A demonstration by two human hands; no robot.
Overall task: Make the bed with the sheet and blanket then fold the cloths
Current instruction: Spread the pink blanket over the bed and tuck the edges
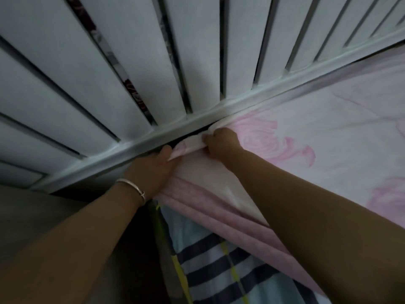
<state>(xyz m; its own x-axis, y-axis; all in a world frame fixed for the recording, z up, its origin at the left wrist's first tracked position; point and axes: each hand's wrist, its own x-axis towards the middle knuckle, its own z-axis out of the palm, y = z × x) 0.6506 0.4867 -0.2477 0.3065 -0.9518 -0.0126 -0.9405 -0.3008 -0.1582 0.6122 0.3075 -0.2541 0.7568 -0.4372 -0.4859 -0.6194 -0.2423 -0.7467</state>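
A white sheet (324, 119) printed with pink roses covers the bed at the right. Both hands meet at its corner, right beside the white slatted headboard (153, 69). My right hand (221, 143) is closed around the bunched corner of the sheet. My left hand (153, 167), with a silver bangle on the wrist, presses against the sheet's pink edge by the dark gap under the headboard rail; its fingertips are hidden. Under the sheet's hanging pink side, a light blue cloth (221, 266) with dark stripes and yellow lines shows.
The headboard rail (241, 99) runs diagonally across the view, with a narrow dark gap between it and the mattress. A dim grey surface (43, 216) lies at the lower left, beside the bed.
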